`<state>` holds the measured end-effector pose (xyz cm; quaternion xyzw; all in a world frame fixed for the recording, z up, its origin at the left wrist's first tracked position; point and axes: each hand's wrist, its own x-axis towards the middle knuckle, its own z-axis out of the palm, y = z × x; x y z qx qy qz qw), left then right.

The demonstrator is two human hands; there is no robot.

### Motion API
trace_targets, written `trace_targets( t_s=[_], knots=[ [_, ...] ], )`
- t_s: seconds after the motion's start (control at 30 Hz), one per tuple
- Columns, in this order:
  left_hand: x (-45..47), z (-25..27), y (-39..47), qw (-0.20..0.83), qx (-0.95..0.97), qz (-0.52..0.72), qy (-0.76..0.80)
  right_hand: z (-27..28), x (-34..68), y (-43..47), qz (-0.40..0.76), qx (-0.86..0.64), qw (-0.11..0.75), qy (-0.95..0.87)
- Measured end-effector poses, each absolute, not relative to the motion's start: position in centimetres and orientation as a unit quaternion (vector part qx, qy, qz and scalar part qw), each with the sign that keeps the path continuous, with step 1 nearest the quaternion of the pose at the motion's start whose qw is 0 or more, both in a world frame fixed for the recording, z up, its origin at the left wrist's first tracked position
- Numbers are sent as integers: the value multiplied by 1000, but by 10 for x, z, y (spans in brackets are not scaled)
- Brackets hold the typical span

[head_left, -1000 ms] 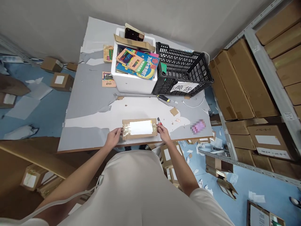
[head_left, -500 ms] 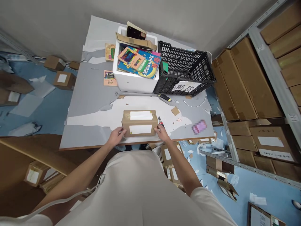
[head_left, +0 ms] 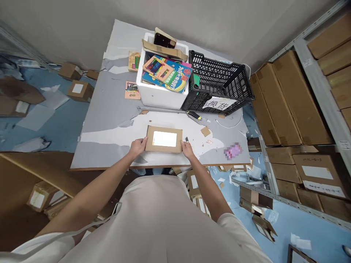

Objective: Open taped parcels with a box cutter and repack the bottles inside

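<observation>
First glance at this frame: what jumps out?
The cardboard parcel with a white label lies flat at the near edge of the grey table, gripped at its ends by the left hand and the right hand. Behind it stand a white foam box heaped with colourful books and a black plastic crate bearing a paper sign. Brown cartons fill the metal shelving to the right.

Two bare hands are in view: the left hand [head_left: 138,147] and the right hand [head_left: 187,149]. Between them lies one flat brown cardboard parcel [head_left: 163,139] bearing one white label. Beyond the hands stand one white foam box [head_left: 159,96] and one black plastic lattice crate [head_left: 219,86]. Beside the right hand lies one small red-tipped cutter [head_left: 187,139].
</observation>
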<state>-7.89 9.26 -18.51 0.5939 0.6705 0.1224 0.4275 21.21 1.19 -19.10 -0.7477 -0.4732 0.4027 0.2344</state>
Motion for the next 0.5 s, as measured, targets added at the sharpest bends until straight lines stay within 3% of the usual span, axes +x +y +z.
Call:
trace_targets(
  t_s=[0.2, 0.5],
  knots=[
    [-98, -204, 70, 494, 567, 181, 634, -202, 217, -16, 451, -725, 322, -409],
    [-98, -217, 48, 583, 536, 188, 581, -197, 199, -25, 505, -679, 313, -431]
  ],
)
